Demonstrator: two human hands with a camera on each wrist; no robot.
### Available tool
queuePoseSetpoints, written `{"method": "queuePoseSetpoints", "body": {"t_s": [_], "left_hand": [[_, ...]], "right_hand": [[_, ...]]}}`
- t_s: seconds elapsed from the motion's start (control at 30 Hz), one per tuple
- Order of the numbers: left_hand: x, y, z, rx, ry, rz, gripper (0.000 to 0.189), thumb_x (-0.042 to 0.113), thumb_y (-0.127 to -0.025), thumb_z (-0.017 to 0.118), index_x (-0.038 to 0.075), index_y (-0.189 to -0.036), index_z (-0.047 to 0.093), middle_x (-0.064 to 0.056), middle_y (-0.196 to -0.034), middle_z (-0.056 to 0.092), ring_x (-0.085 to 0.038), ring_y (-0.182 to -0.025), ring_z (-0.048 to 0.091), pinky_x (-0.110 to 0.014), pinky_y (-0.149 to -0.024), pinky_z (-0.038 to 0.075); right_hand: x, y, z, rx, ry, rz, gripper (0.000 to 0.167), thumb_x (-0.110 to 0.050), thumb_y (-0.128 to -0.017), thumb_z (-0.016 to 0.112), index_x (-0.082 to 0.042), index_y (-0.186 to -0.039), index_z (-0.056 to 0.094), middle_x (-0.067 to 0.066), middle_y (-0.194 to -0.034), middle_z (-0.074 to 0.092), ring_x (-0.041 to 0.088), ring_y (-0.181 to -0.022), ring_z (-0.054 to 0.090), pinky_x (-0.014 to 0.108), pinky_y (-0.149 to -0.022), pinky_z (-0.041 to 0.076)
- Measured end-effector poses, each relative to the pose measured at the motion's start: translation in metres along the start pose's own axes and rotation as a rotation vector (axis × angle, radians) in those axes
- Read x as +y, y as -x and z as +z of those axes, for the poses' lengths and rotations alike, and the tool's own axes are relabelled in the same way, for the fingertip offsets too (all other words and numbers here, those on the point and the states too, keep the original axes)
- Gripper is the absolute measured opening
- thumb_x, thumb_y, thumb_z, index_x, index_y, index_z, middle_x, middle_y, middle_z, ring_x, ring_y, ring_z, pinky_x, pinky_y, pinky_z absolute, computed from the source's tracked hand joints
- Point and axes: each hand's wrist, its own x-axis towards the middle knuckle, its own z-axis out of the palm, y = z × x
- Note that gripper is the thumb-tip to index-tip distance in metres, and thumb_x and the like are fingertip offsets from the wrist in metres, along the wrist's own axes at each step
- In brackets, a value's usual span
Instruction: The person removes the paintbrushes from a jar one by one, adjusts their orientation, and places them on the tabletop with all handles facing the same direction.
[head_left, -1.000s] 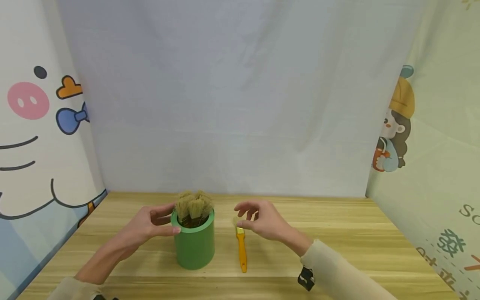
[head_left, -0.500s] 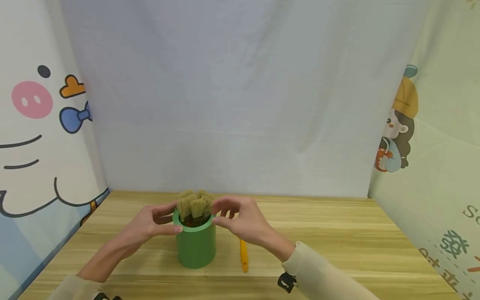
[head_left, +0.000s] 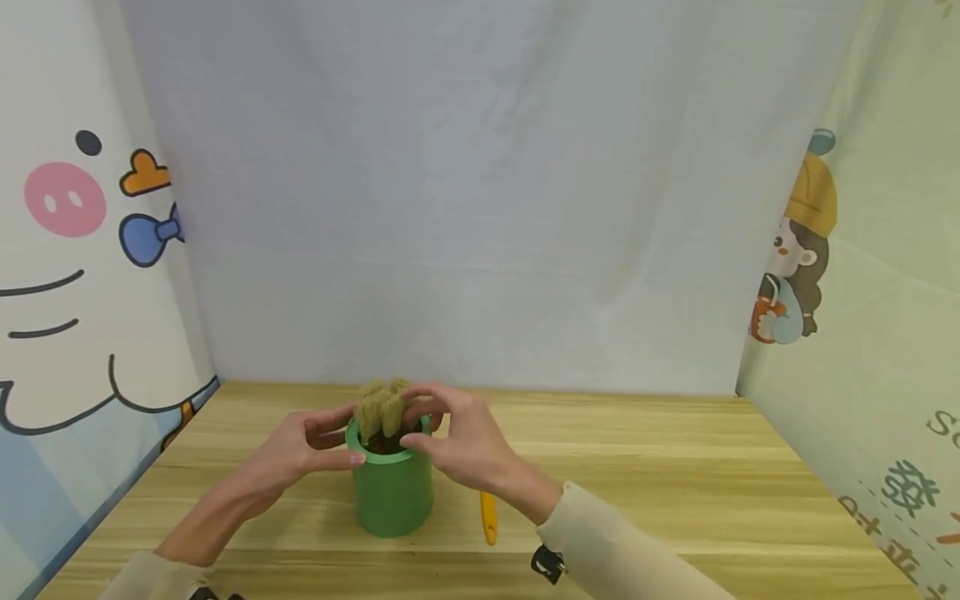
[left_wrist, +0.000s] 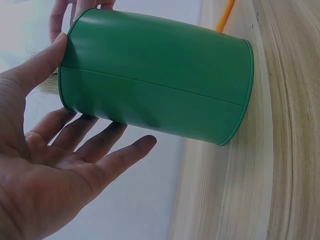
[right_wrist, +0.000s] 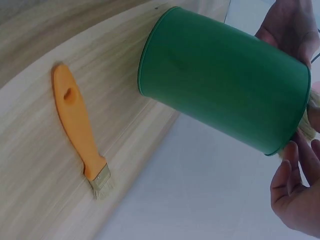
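A green cylindrical holder (head_left: 393, 496) stands upright on the table with several paintbrushes (head_left: 380, 408) in it, bristles up. My left hand (head_left: 288, 450) holds its left side, the thumb at the rim and the fingers behind; the left wrist view shows the fingers along the green wall (left_wrist: 150, 75). My right hand (head_left: 465, 437) reaches over the right of the rim, its thumb and fingers curled round a brush at that side and hiding most of it. Beside the holder lies another paintbrush with an orange handle (right_wrist: 75, 117) and pale bristles (right_wrist: 103, 186).
The wooden table (head_left: 637, 483) extends to both sides. A plain pale curtain (head_left: 480, 208) hangs behind it. Cloths with cartoon prints stand at the left (head_left: 67, 333) and right (head_left: 862, 350).
My right hand has moved left from above the orange-handled brush to the brushes in the green holder, with its fingers now inside the rim. My left hand keeps its hold.
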Motion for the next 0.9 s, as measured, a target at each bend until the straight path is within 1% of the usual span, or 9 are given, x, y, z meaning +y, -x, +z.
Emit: {"method": "queuePoseSetpoints", "body": {"t_s": [0.07, 0.27, 0.43, 0.53, 0.63, 0.73, 0.83, 0.9], "left_hand": [[-0.0007, 0.0002, 0.0000, 0.002, 0.001, -0.003, 0.086, 0.021, -0.096, 0.079, -0.006, -0.163, 0.031, -0.025, -0.164, 0.035, -0.051, -0.147, 0.037, -0.063, -0.114, 0.039], [-0.0017, 0.0006, -0.0001, 0.002, -0.007, 0.000, 0.087, 0.021, -0.096, 0.079, -0.006, -0.163, 0.031, -0.024, -0.164, 0.035, -0.050, -0.147, 0.037, -0.064, -0.114, 0.037], [-0.0012, 0.0005, 0.0004, -0.003, -0.001, -0.001, 0.086, 0.021, -0.096, 0.079, -0.005, -0.163, 0.031, -0.024, -0.164, 0.035, -0.050, -0.147, 0.037, -0.064, -0.114, 0.037], [-0.0008, 0.0003, 0.0004, -0.005, 0.001, 0.000, 0.086, 0.021, -0.096, 0.079, -0.005, -0.163, 0.031, -0.024, -0.164, 0.035, -0.050, -0.147, 0.036, -0.064, -0.114, 0.038], [-0.0008, 0.0000, 0.0002, -0.006, 0.003, 0.003, 0.086, 0.021, -0.096, 0.079, -0.005, -0.163, 0.031, -0.024, -0.164, 0.036, -0.051, -0.147, 0.036, -0.063, -0.113, 0.039], [-0.0013, -0.0003, -0.0004, -0.003, 0.003, -0.001, 0.085, 0.021, -0.096, 0.079, -0.005, -0.163, 0.032, -0.024, -0.164, 0.036, -0.051, -0.147, 0.036, -0.062, -0.113, 0.040], [-0.0009, -0.0004, -0.0010, 0.001, -0.003, -0.011, 0.086, 0.021, -0.096, 0.079, -0.005, -0.163, 0.032, -0.025, -0.164, 0.035, -0.051, -0.147, 0.036, -0.063, -0.114, 0.039], [-0.0004, -0.0005, -0.0010, 0.000, -0.004, -0.014, 0.087, 0.021, -0.096, 0.079, -0.005, -0.163, 0.031, -0.025, -0.164, 0.035, -0.051, -0.147, 0.036, -0.063, -0.114, 0.039]], "right_hand": [[-0.0009, -0.0005, 0.0032, 0.005, 0.007, 0.006, 0.041, -0.004, -0.093, 0.081, -0.011, -0.131, 0.068, 0.000, -0.104, 0.078, 0.019, -0.085, 0.061, 0.029, -0.077, 0.049], [-0.0032, -0.0039, 0.0095, 0.023, 0.101, -0.002, 0.041, -0.007, -0.093, 0.083, -0.011, -0.130, 0.067, -0.003, -0.098, 0.077, 0.019, -0.079, 0.056, 0.028, -0.074, 0.045], [-0.0043, -0.0052, 0.0106, 0.021, 0.114, -0.024, 0.040, -0.005, -0.092, 0.083, -0.011, -0.129, 0.068, -0.002, -0.096, 0.075, 0.020, -0.079, 0.056, 0.028, -0.076, 0.043], [-0.0036, -0.0042, 0.0102, 0.013, 0.134, -0.043, 0.039, -0.006, -0.093, 0.083, -0.011, -0.128, 0.067, -0.001, -0.099, 0.074, 0.019, -0.084, 0.057, 0.029, -0.077, 0.046], [-0.0027, -0.0031, 0.0094, 0.005, 0.166, -0.068, 0.037, -0.009, -0.094, 0.081, -0.012, -0.128, 0.066, 0.000, -0.107, 0.073, 0.018, -0.093, 0.060, 0.031, -0.081, 0.050], [-0.0029, -0.0022, 0.0083, -0.002, 0.193, -0.083, 0.036, -0.010, -0.096, 0.080, -0.013, -0.128, 0.065, 0.002, -0.113, 0.073, 0.019, -0.099, 0.061, 0.034, -0.084, 0.053], [-0.0036, -0.0021, 0.0081, -0.002, 0.200, -0.094, 0.035, -0.011, -0.096, 0.080, -0.011, -0.127, 0.065, 0.003, -0.115, 0.071, 0.021, -0.099, 0.061, 0.036, -0.084, 0.054], [-0.0039, -0.0022, 0.0085, -0.002, 0.199, -0.097, 0.034, -0.011, -0.095, 0.081, -0.011, -0.125, 0.065, 0.002, -0.115, 0.071, 0.022, -0.099, 0.060, 0.034, -0.083, 0.053]]}}
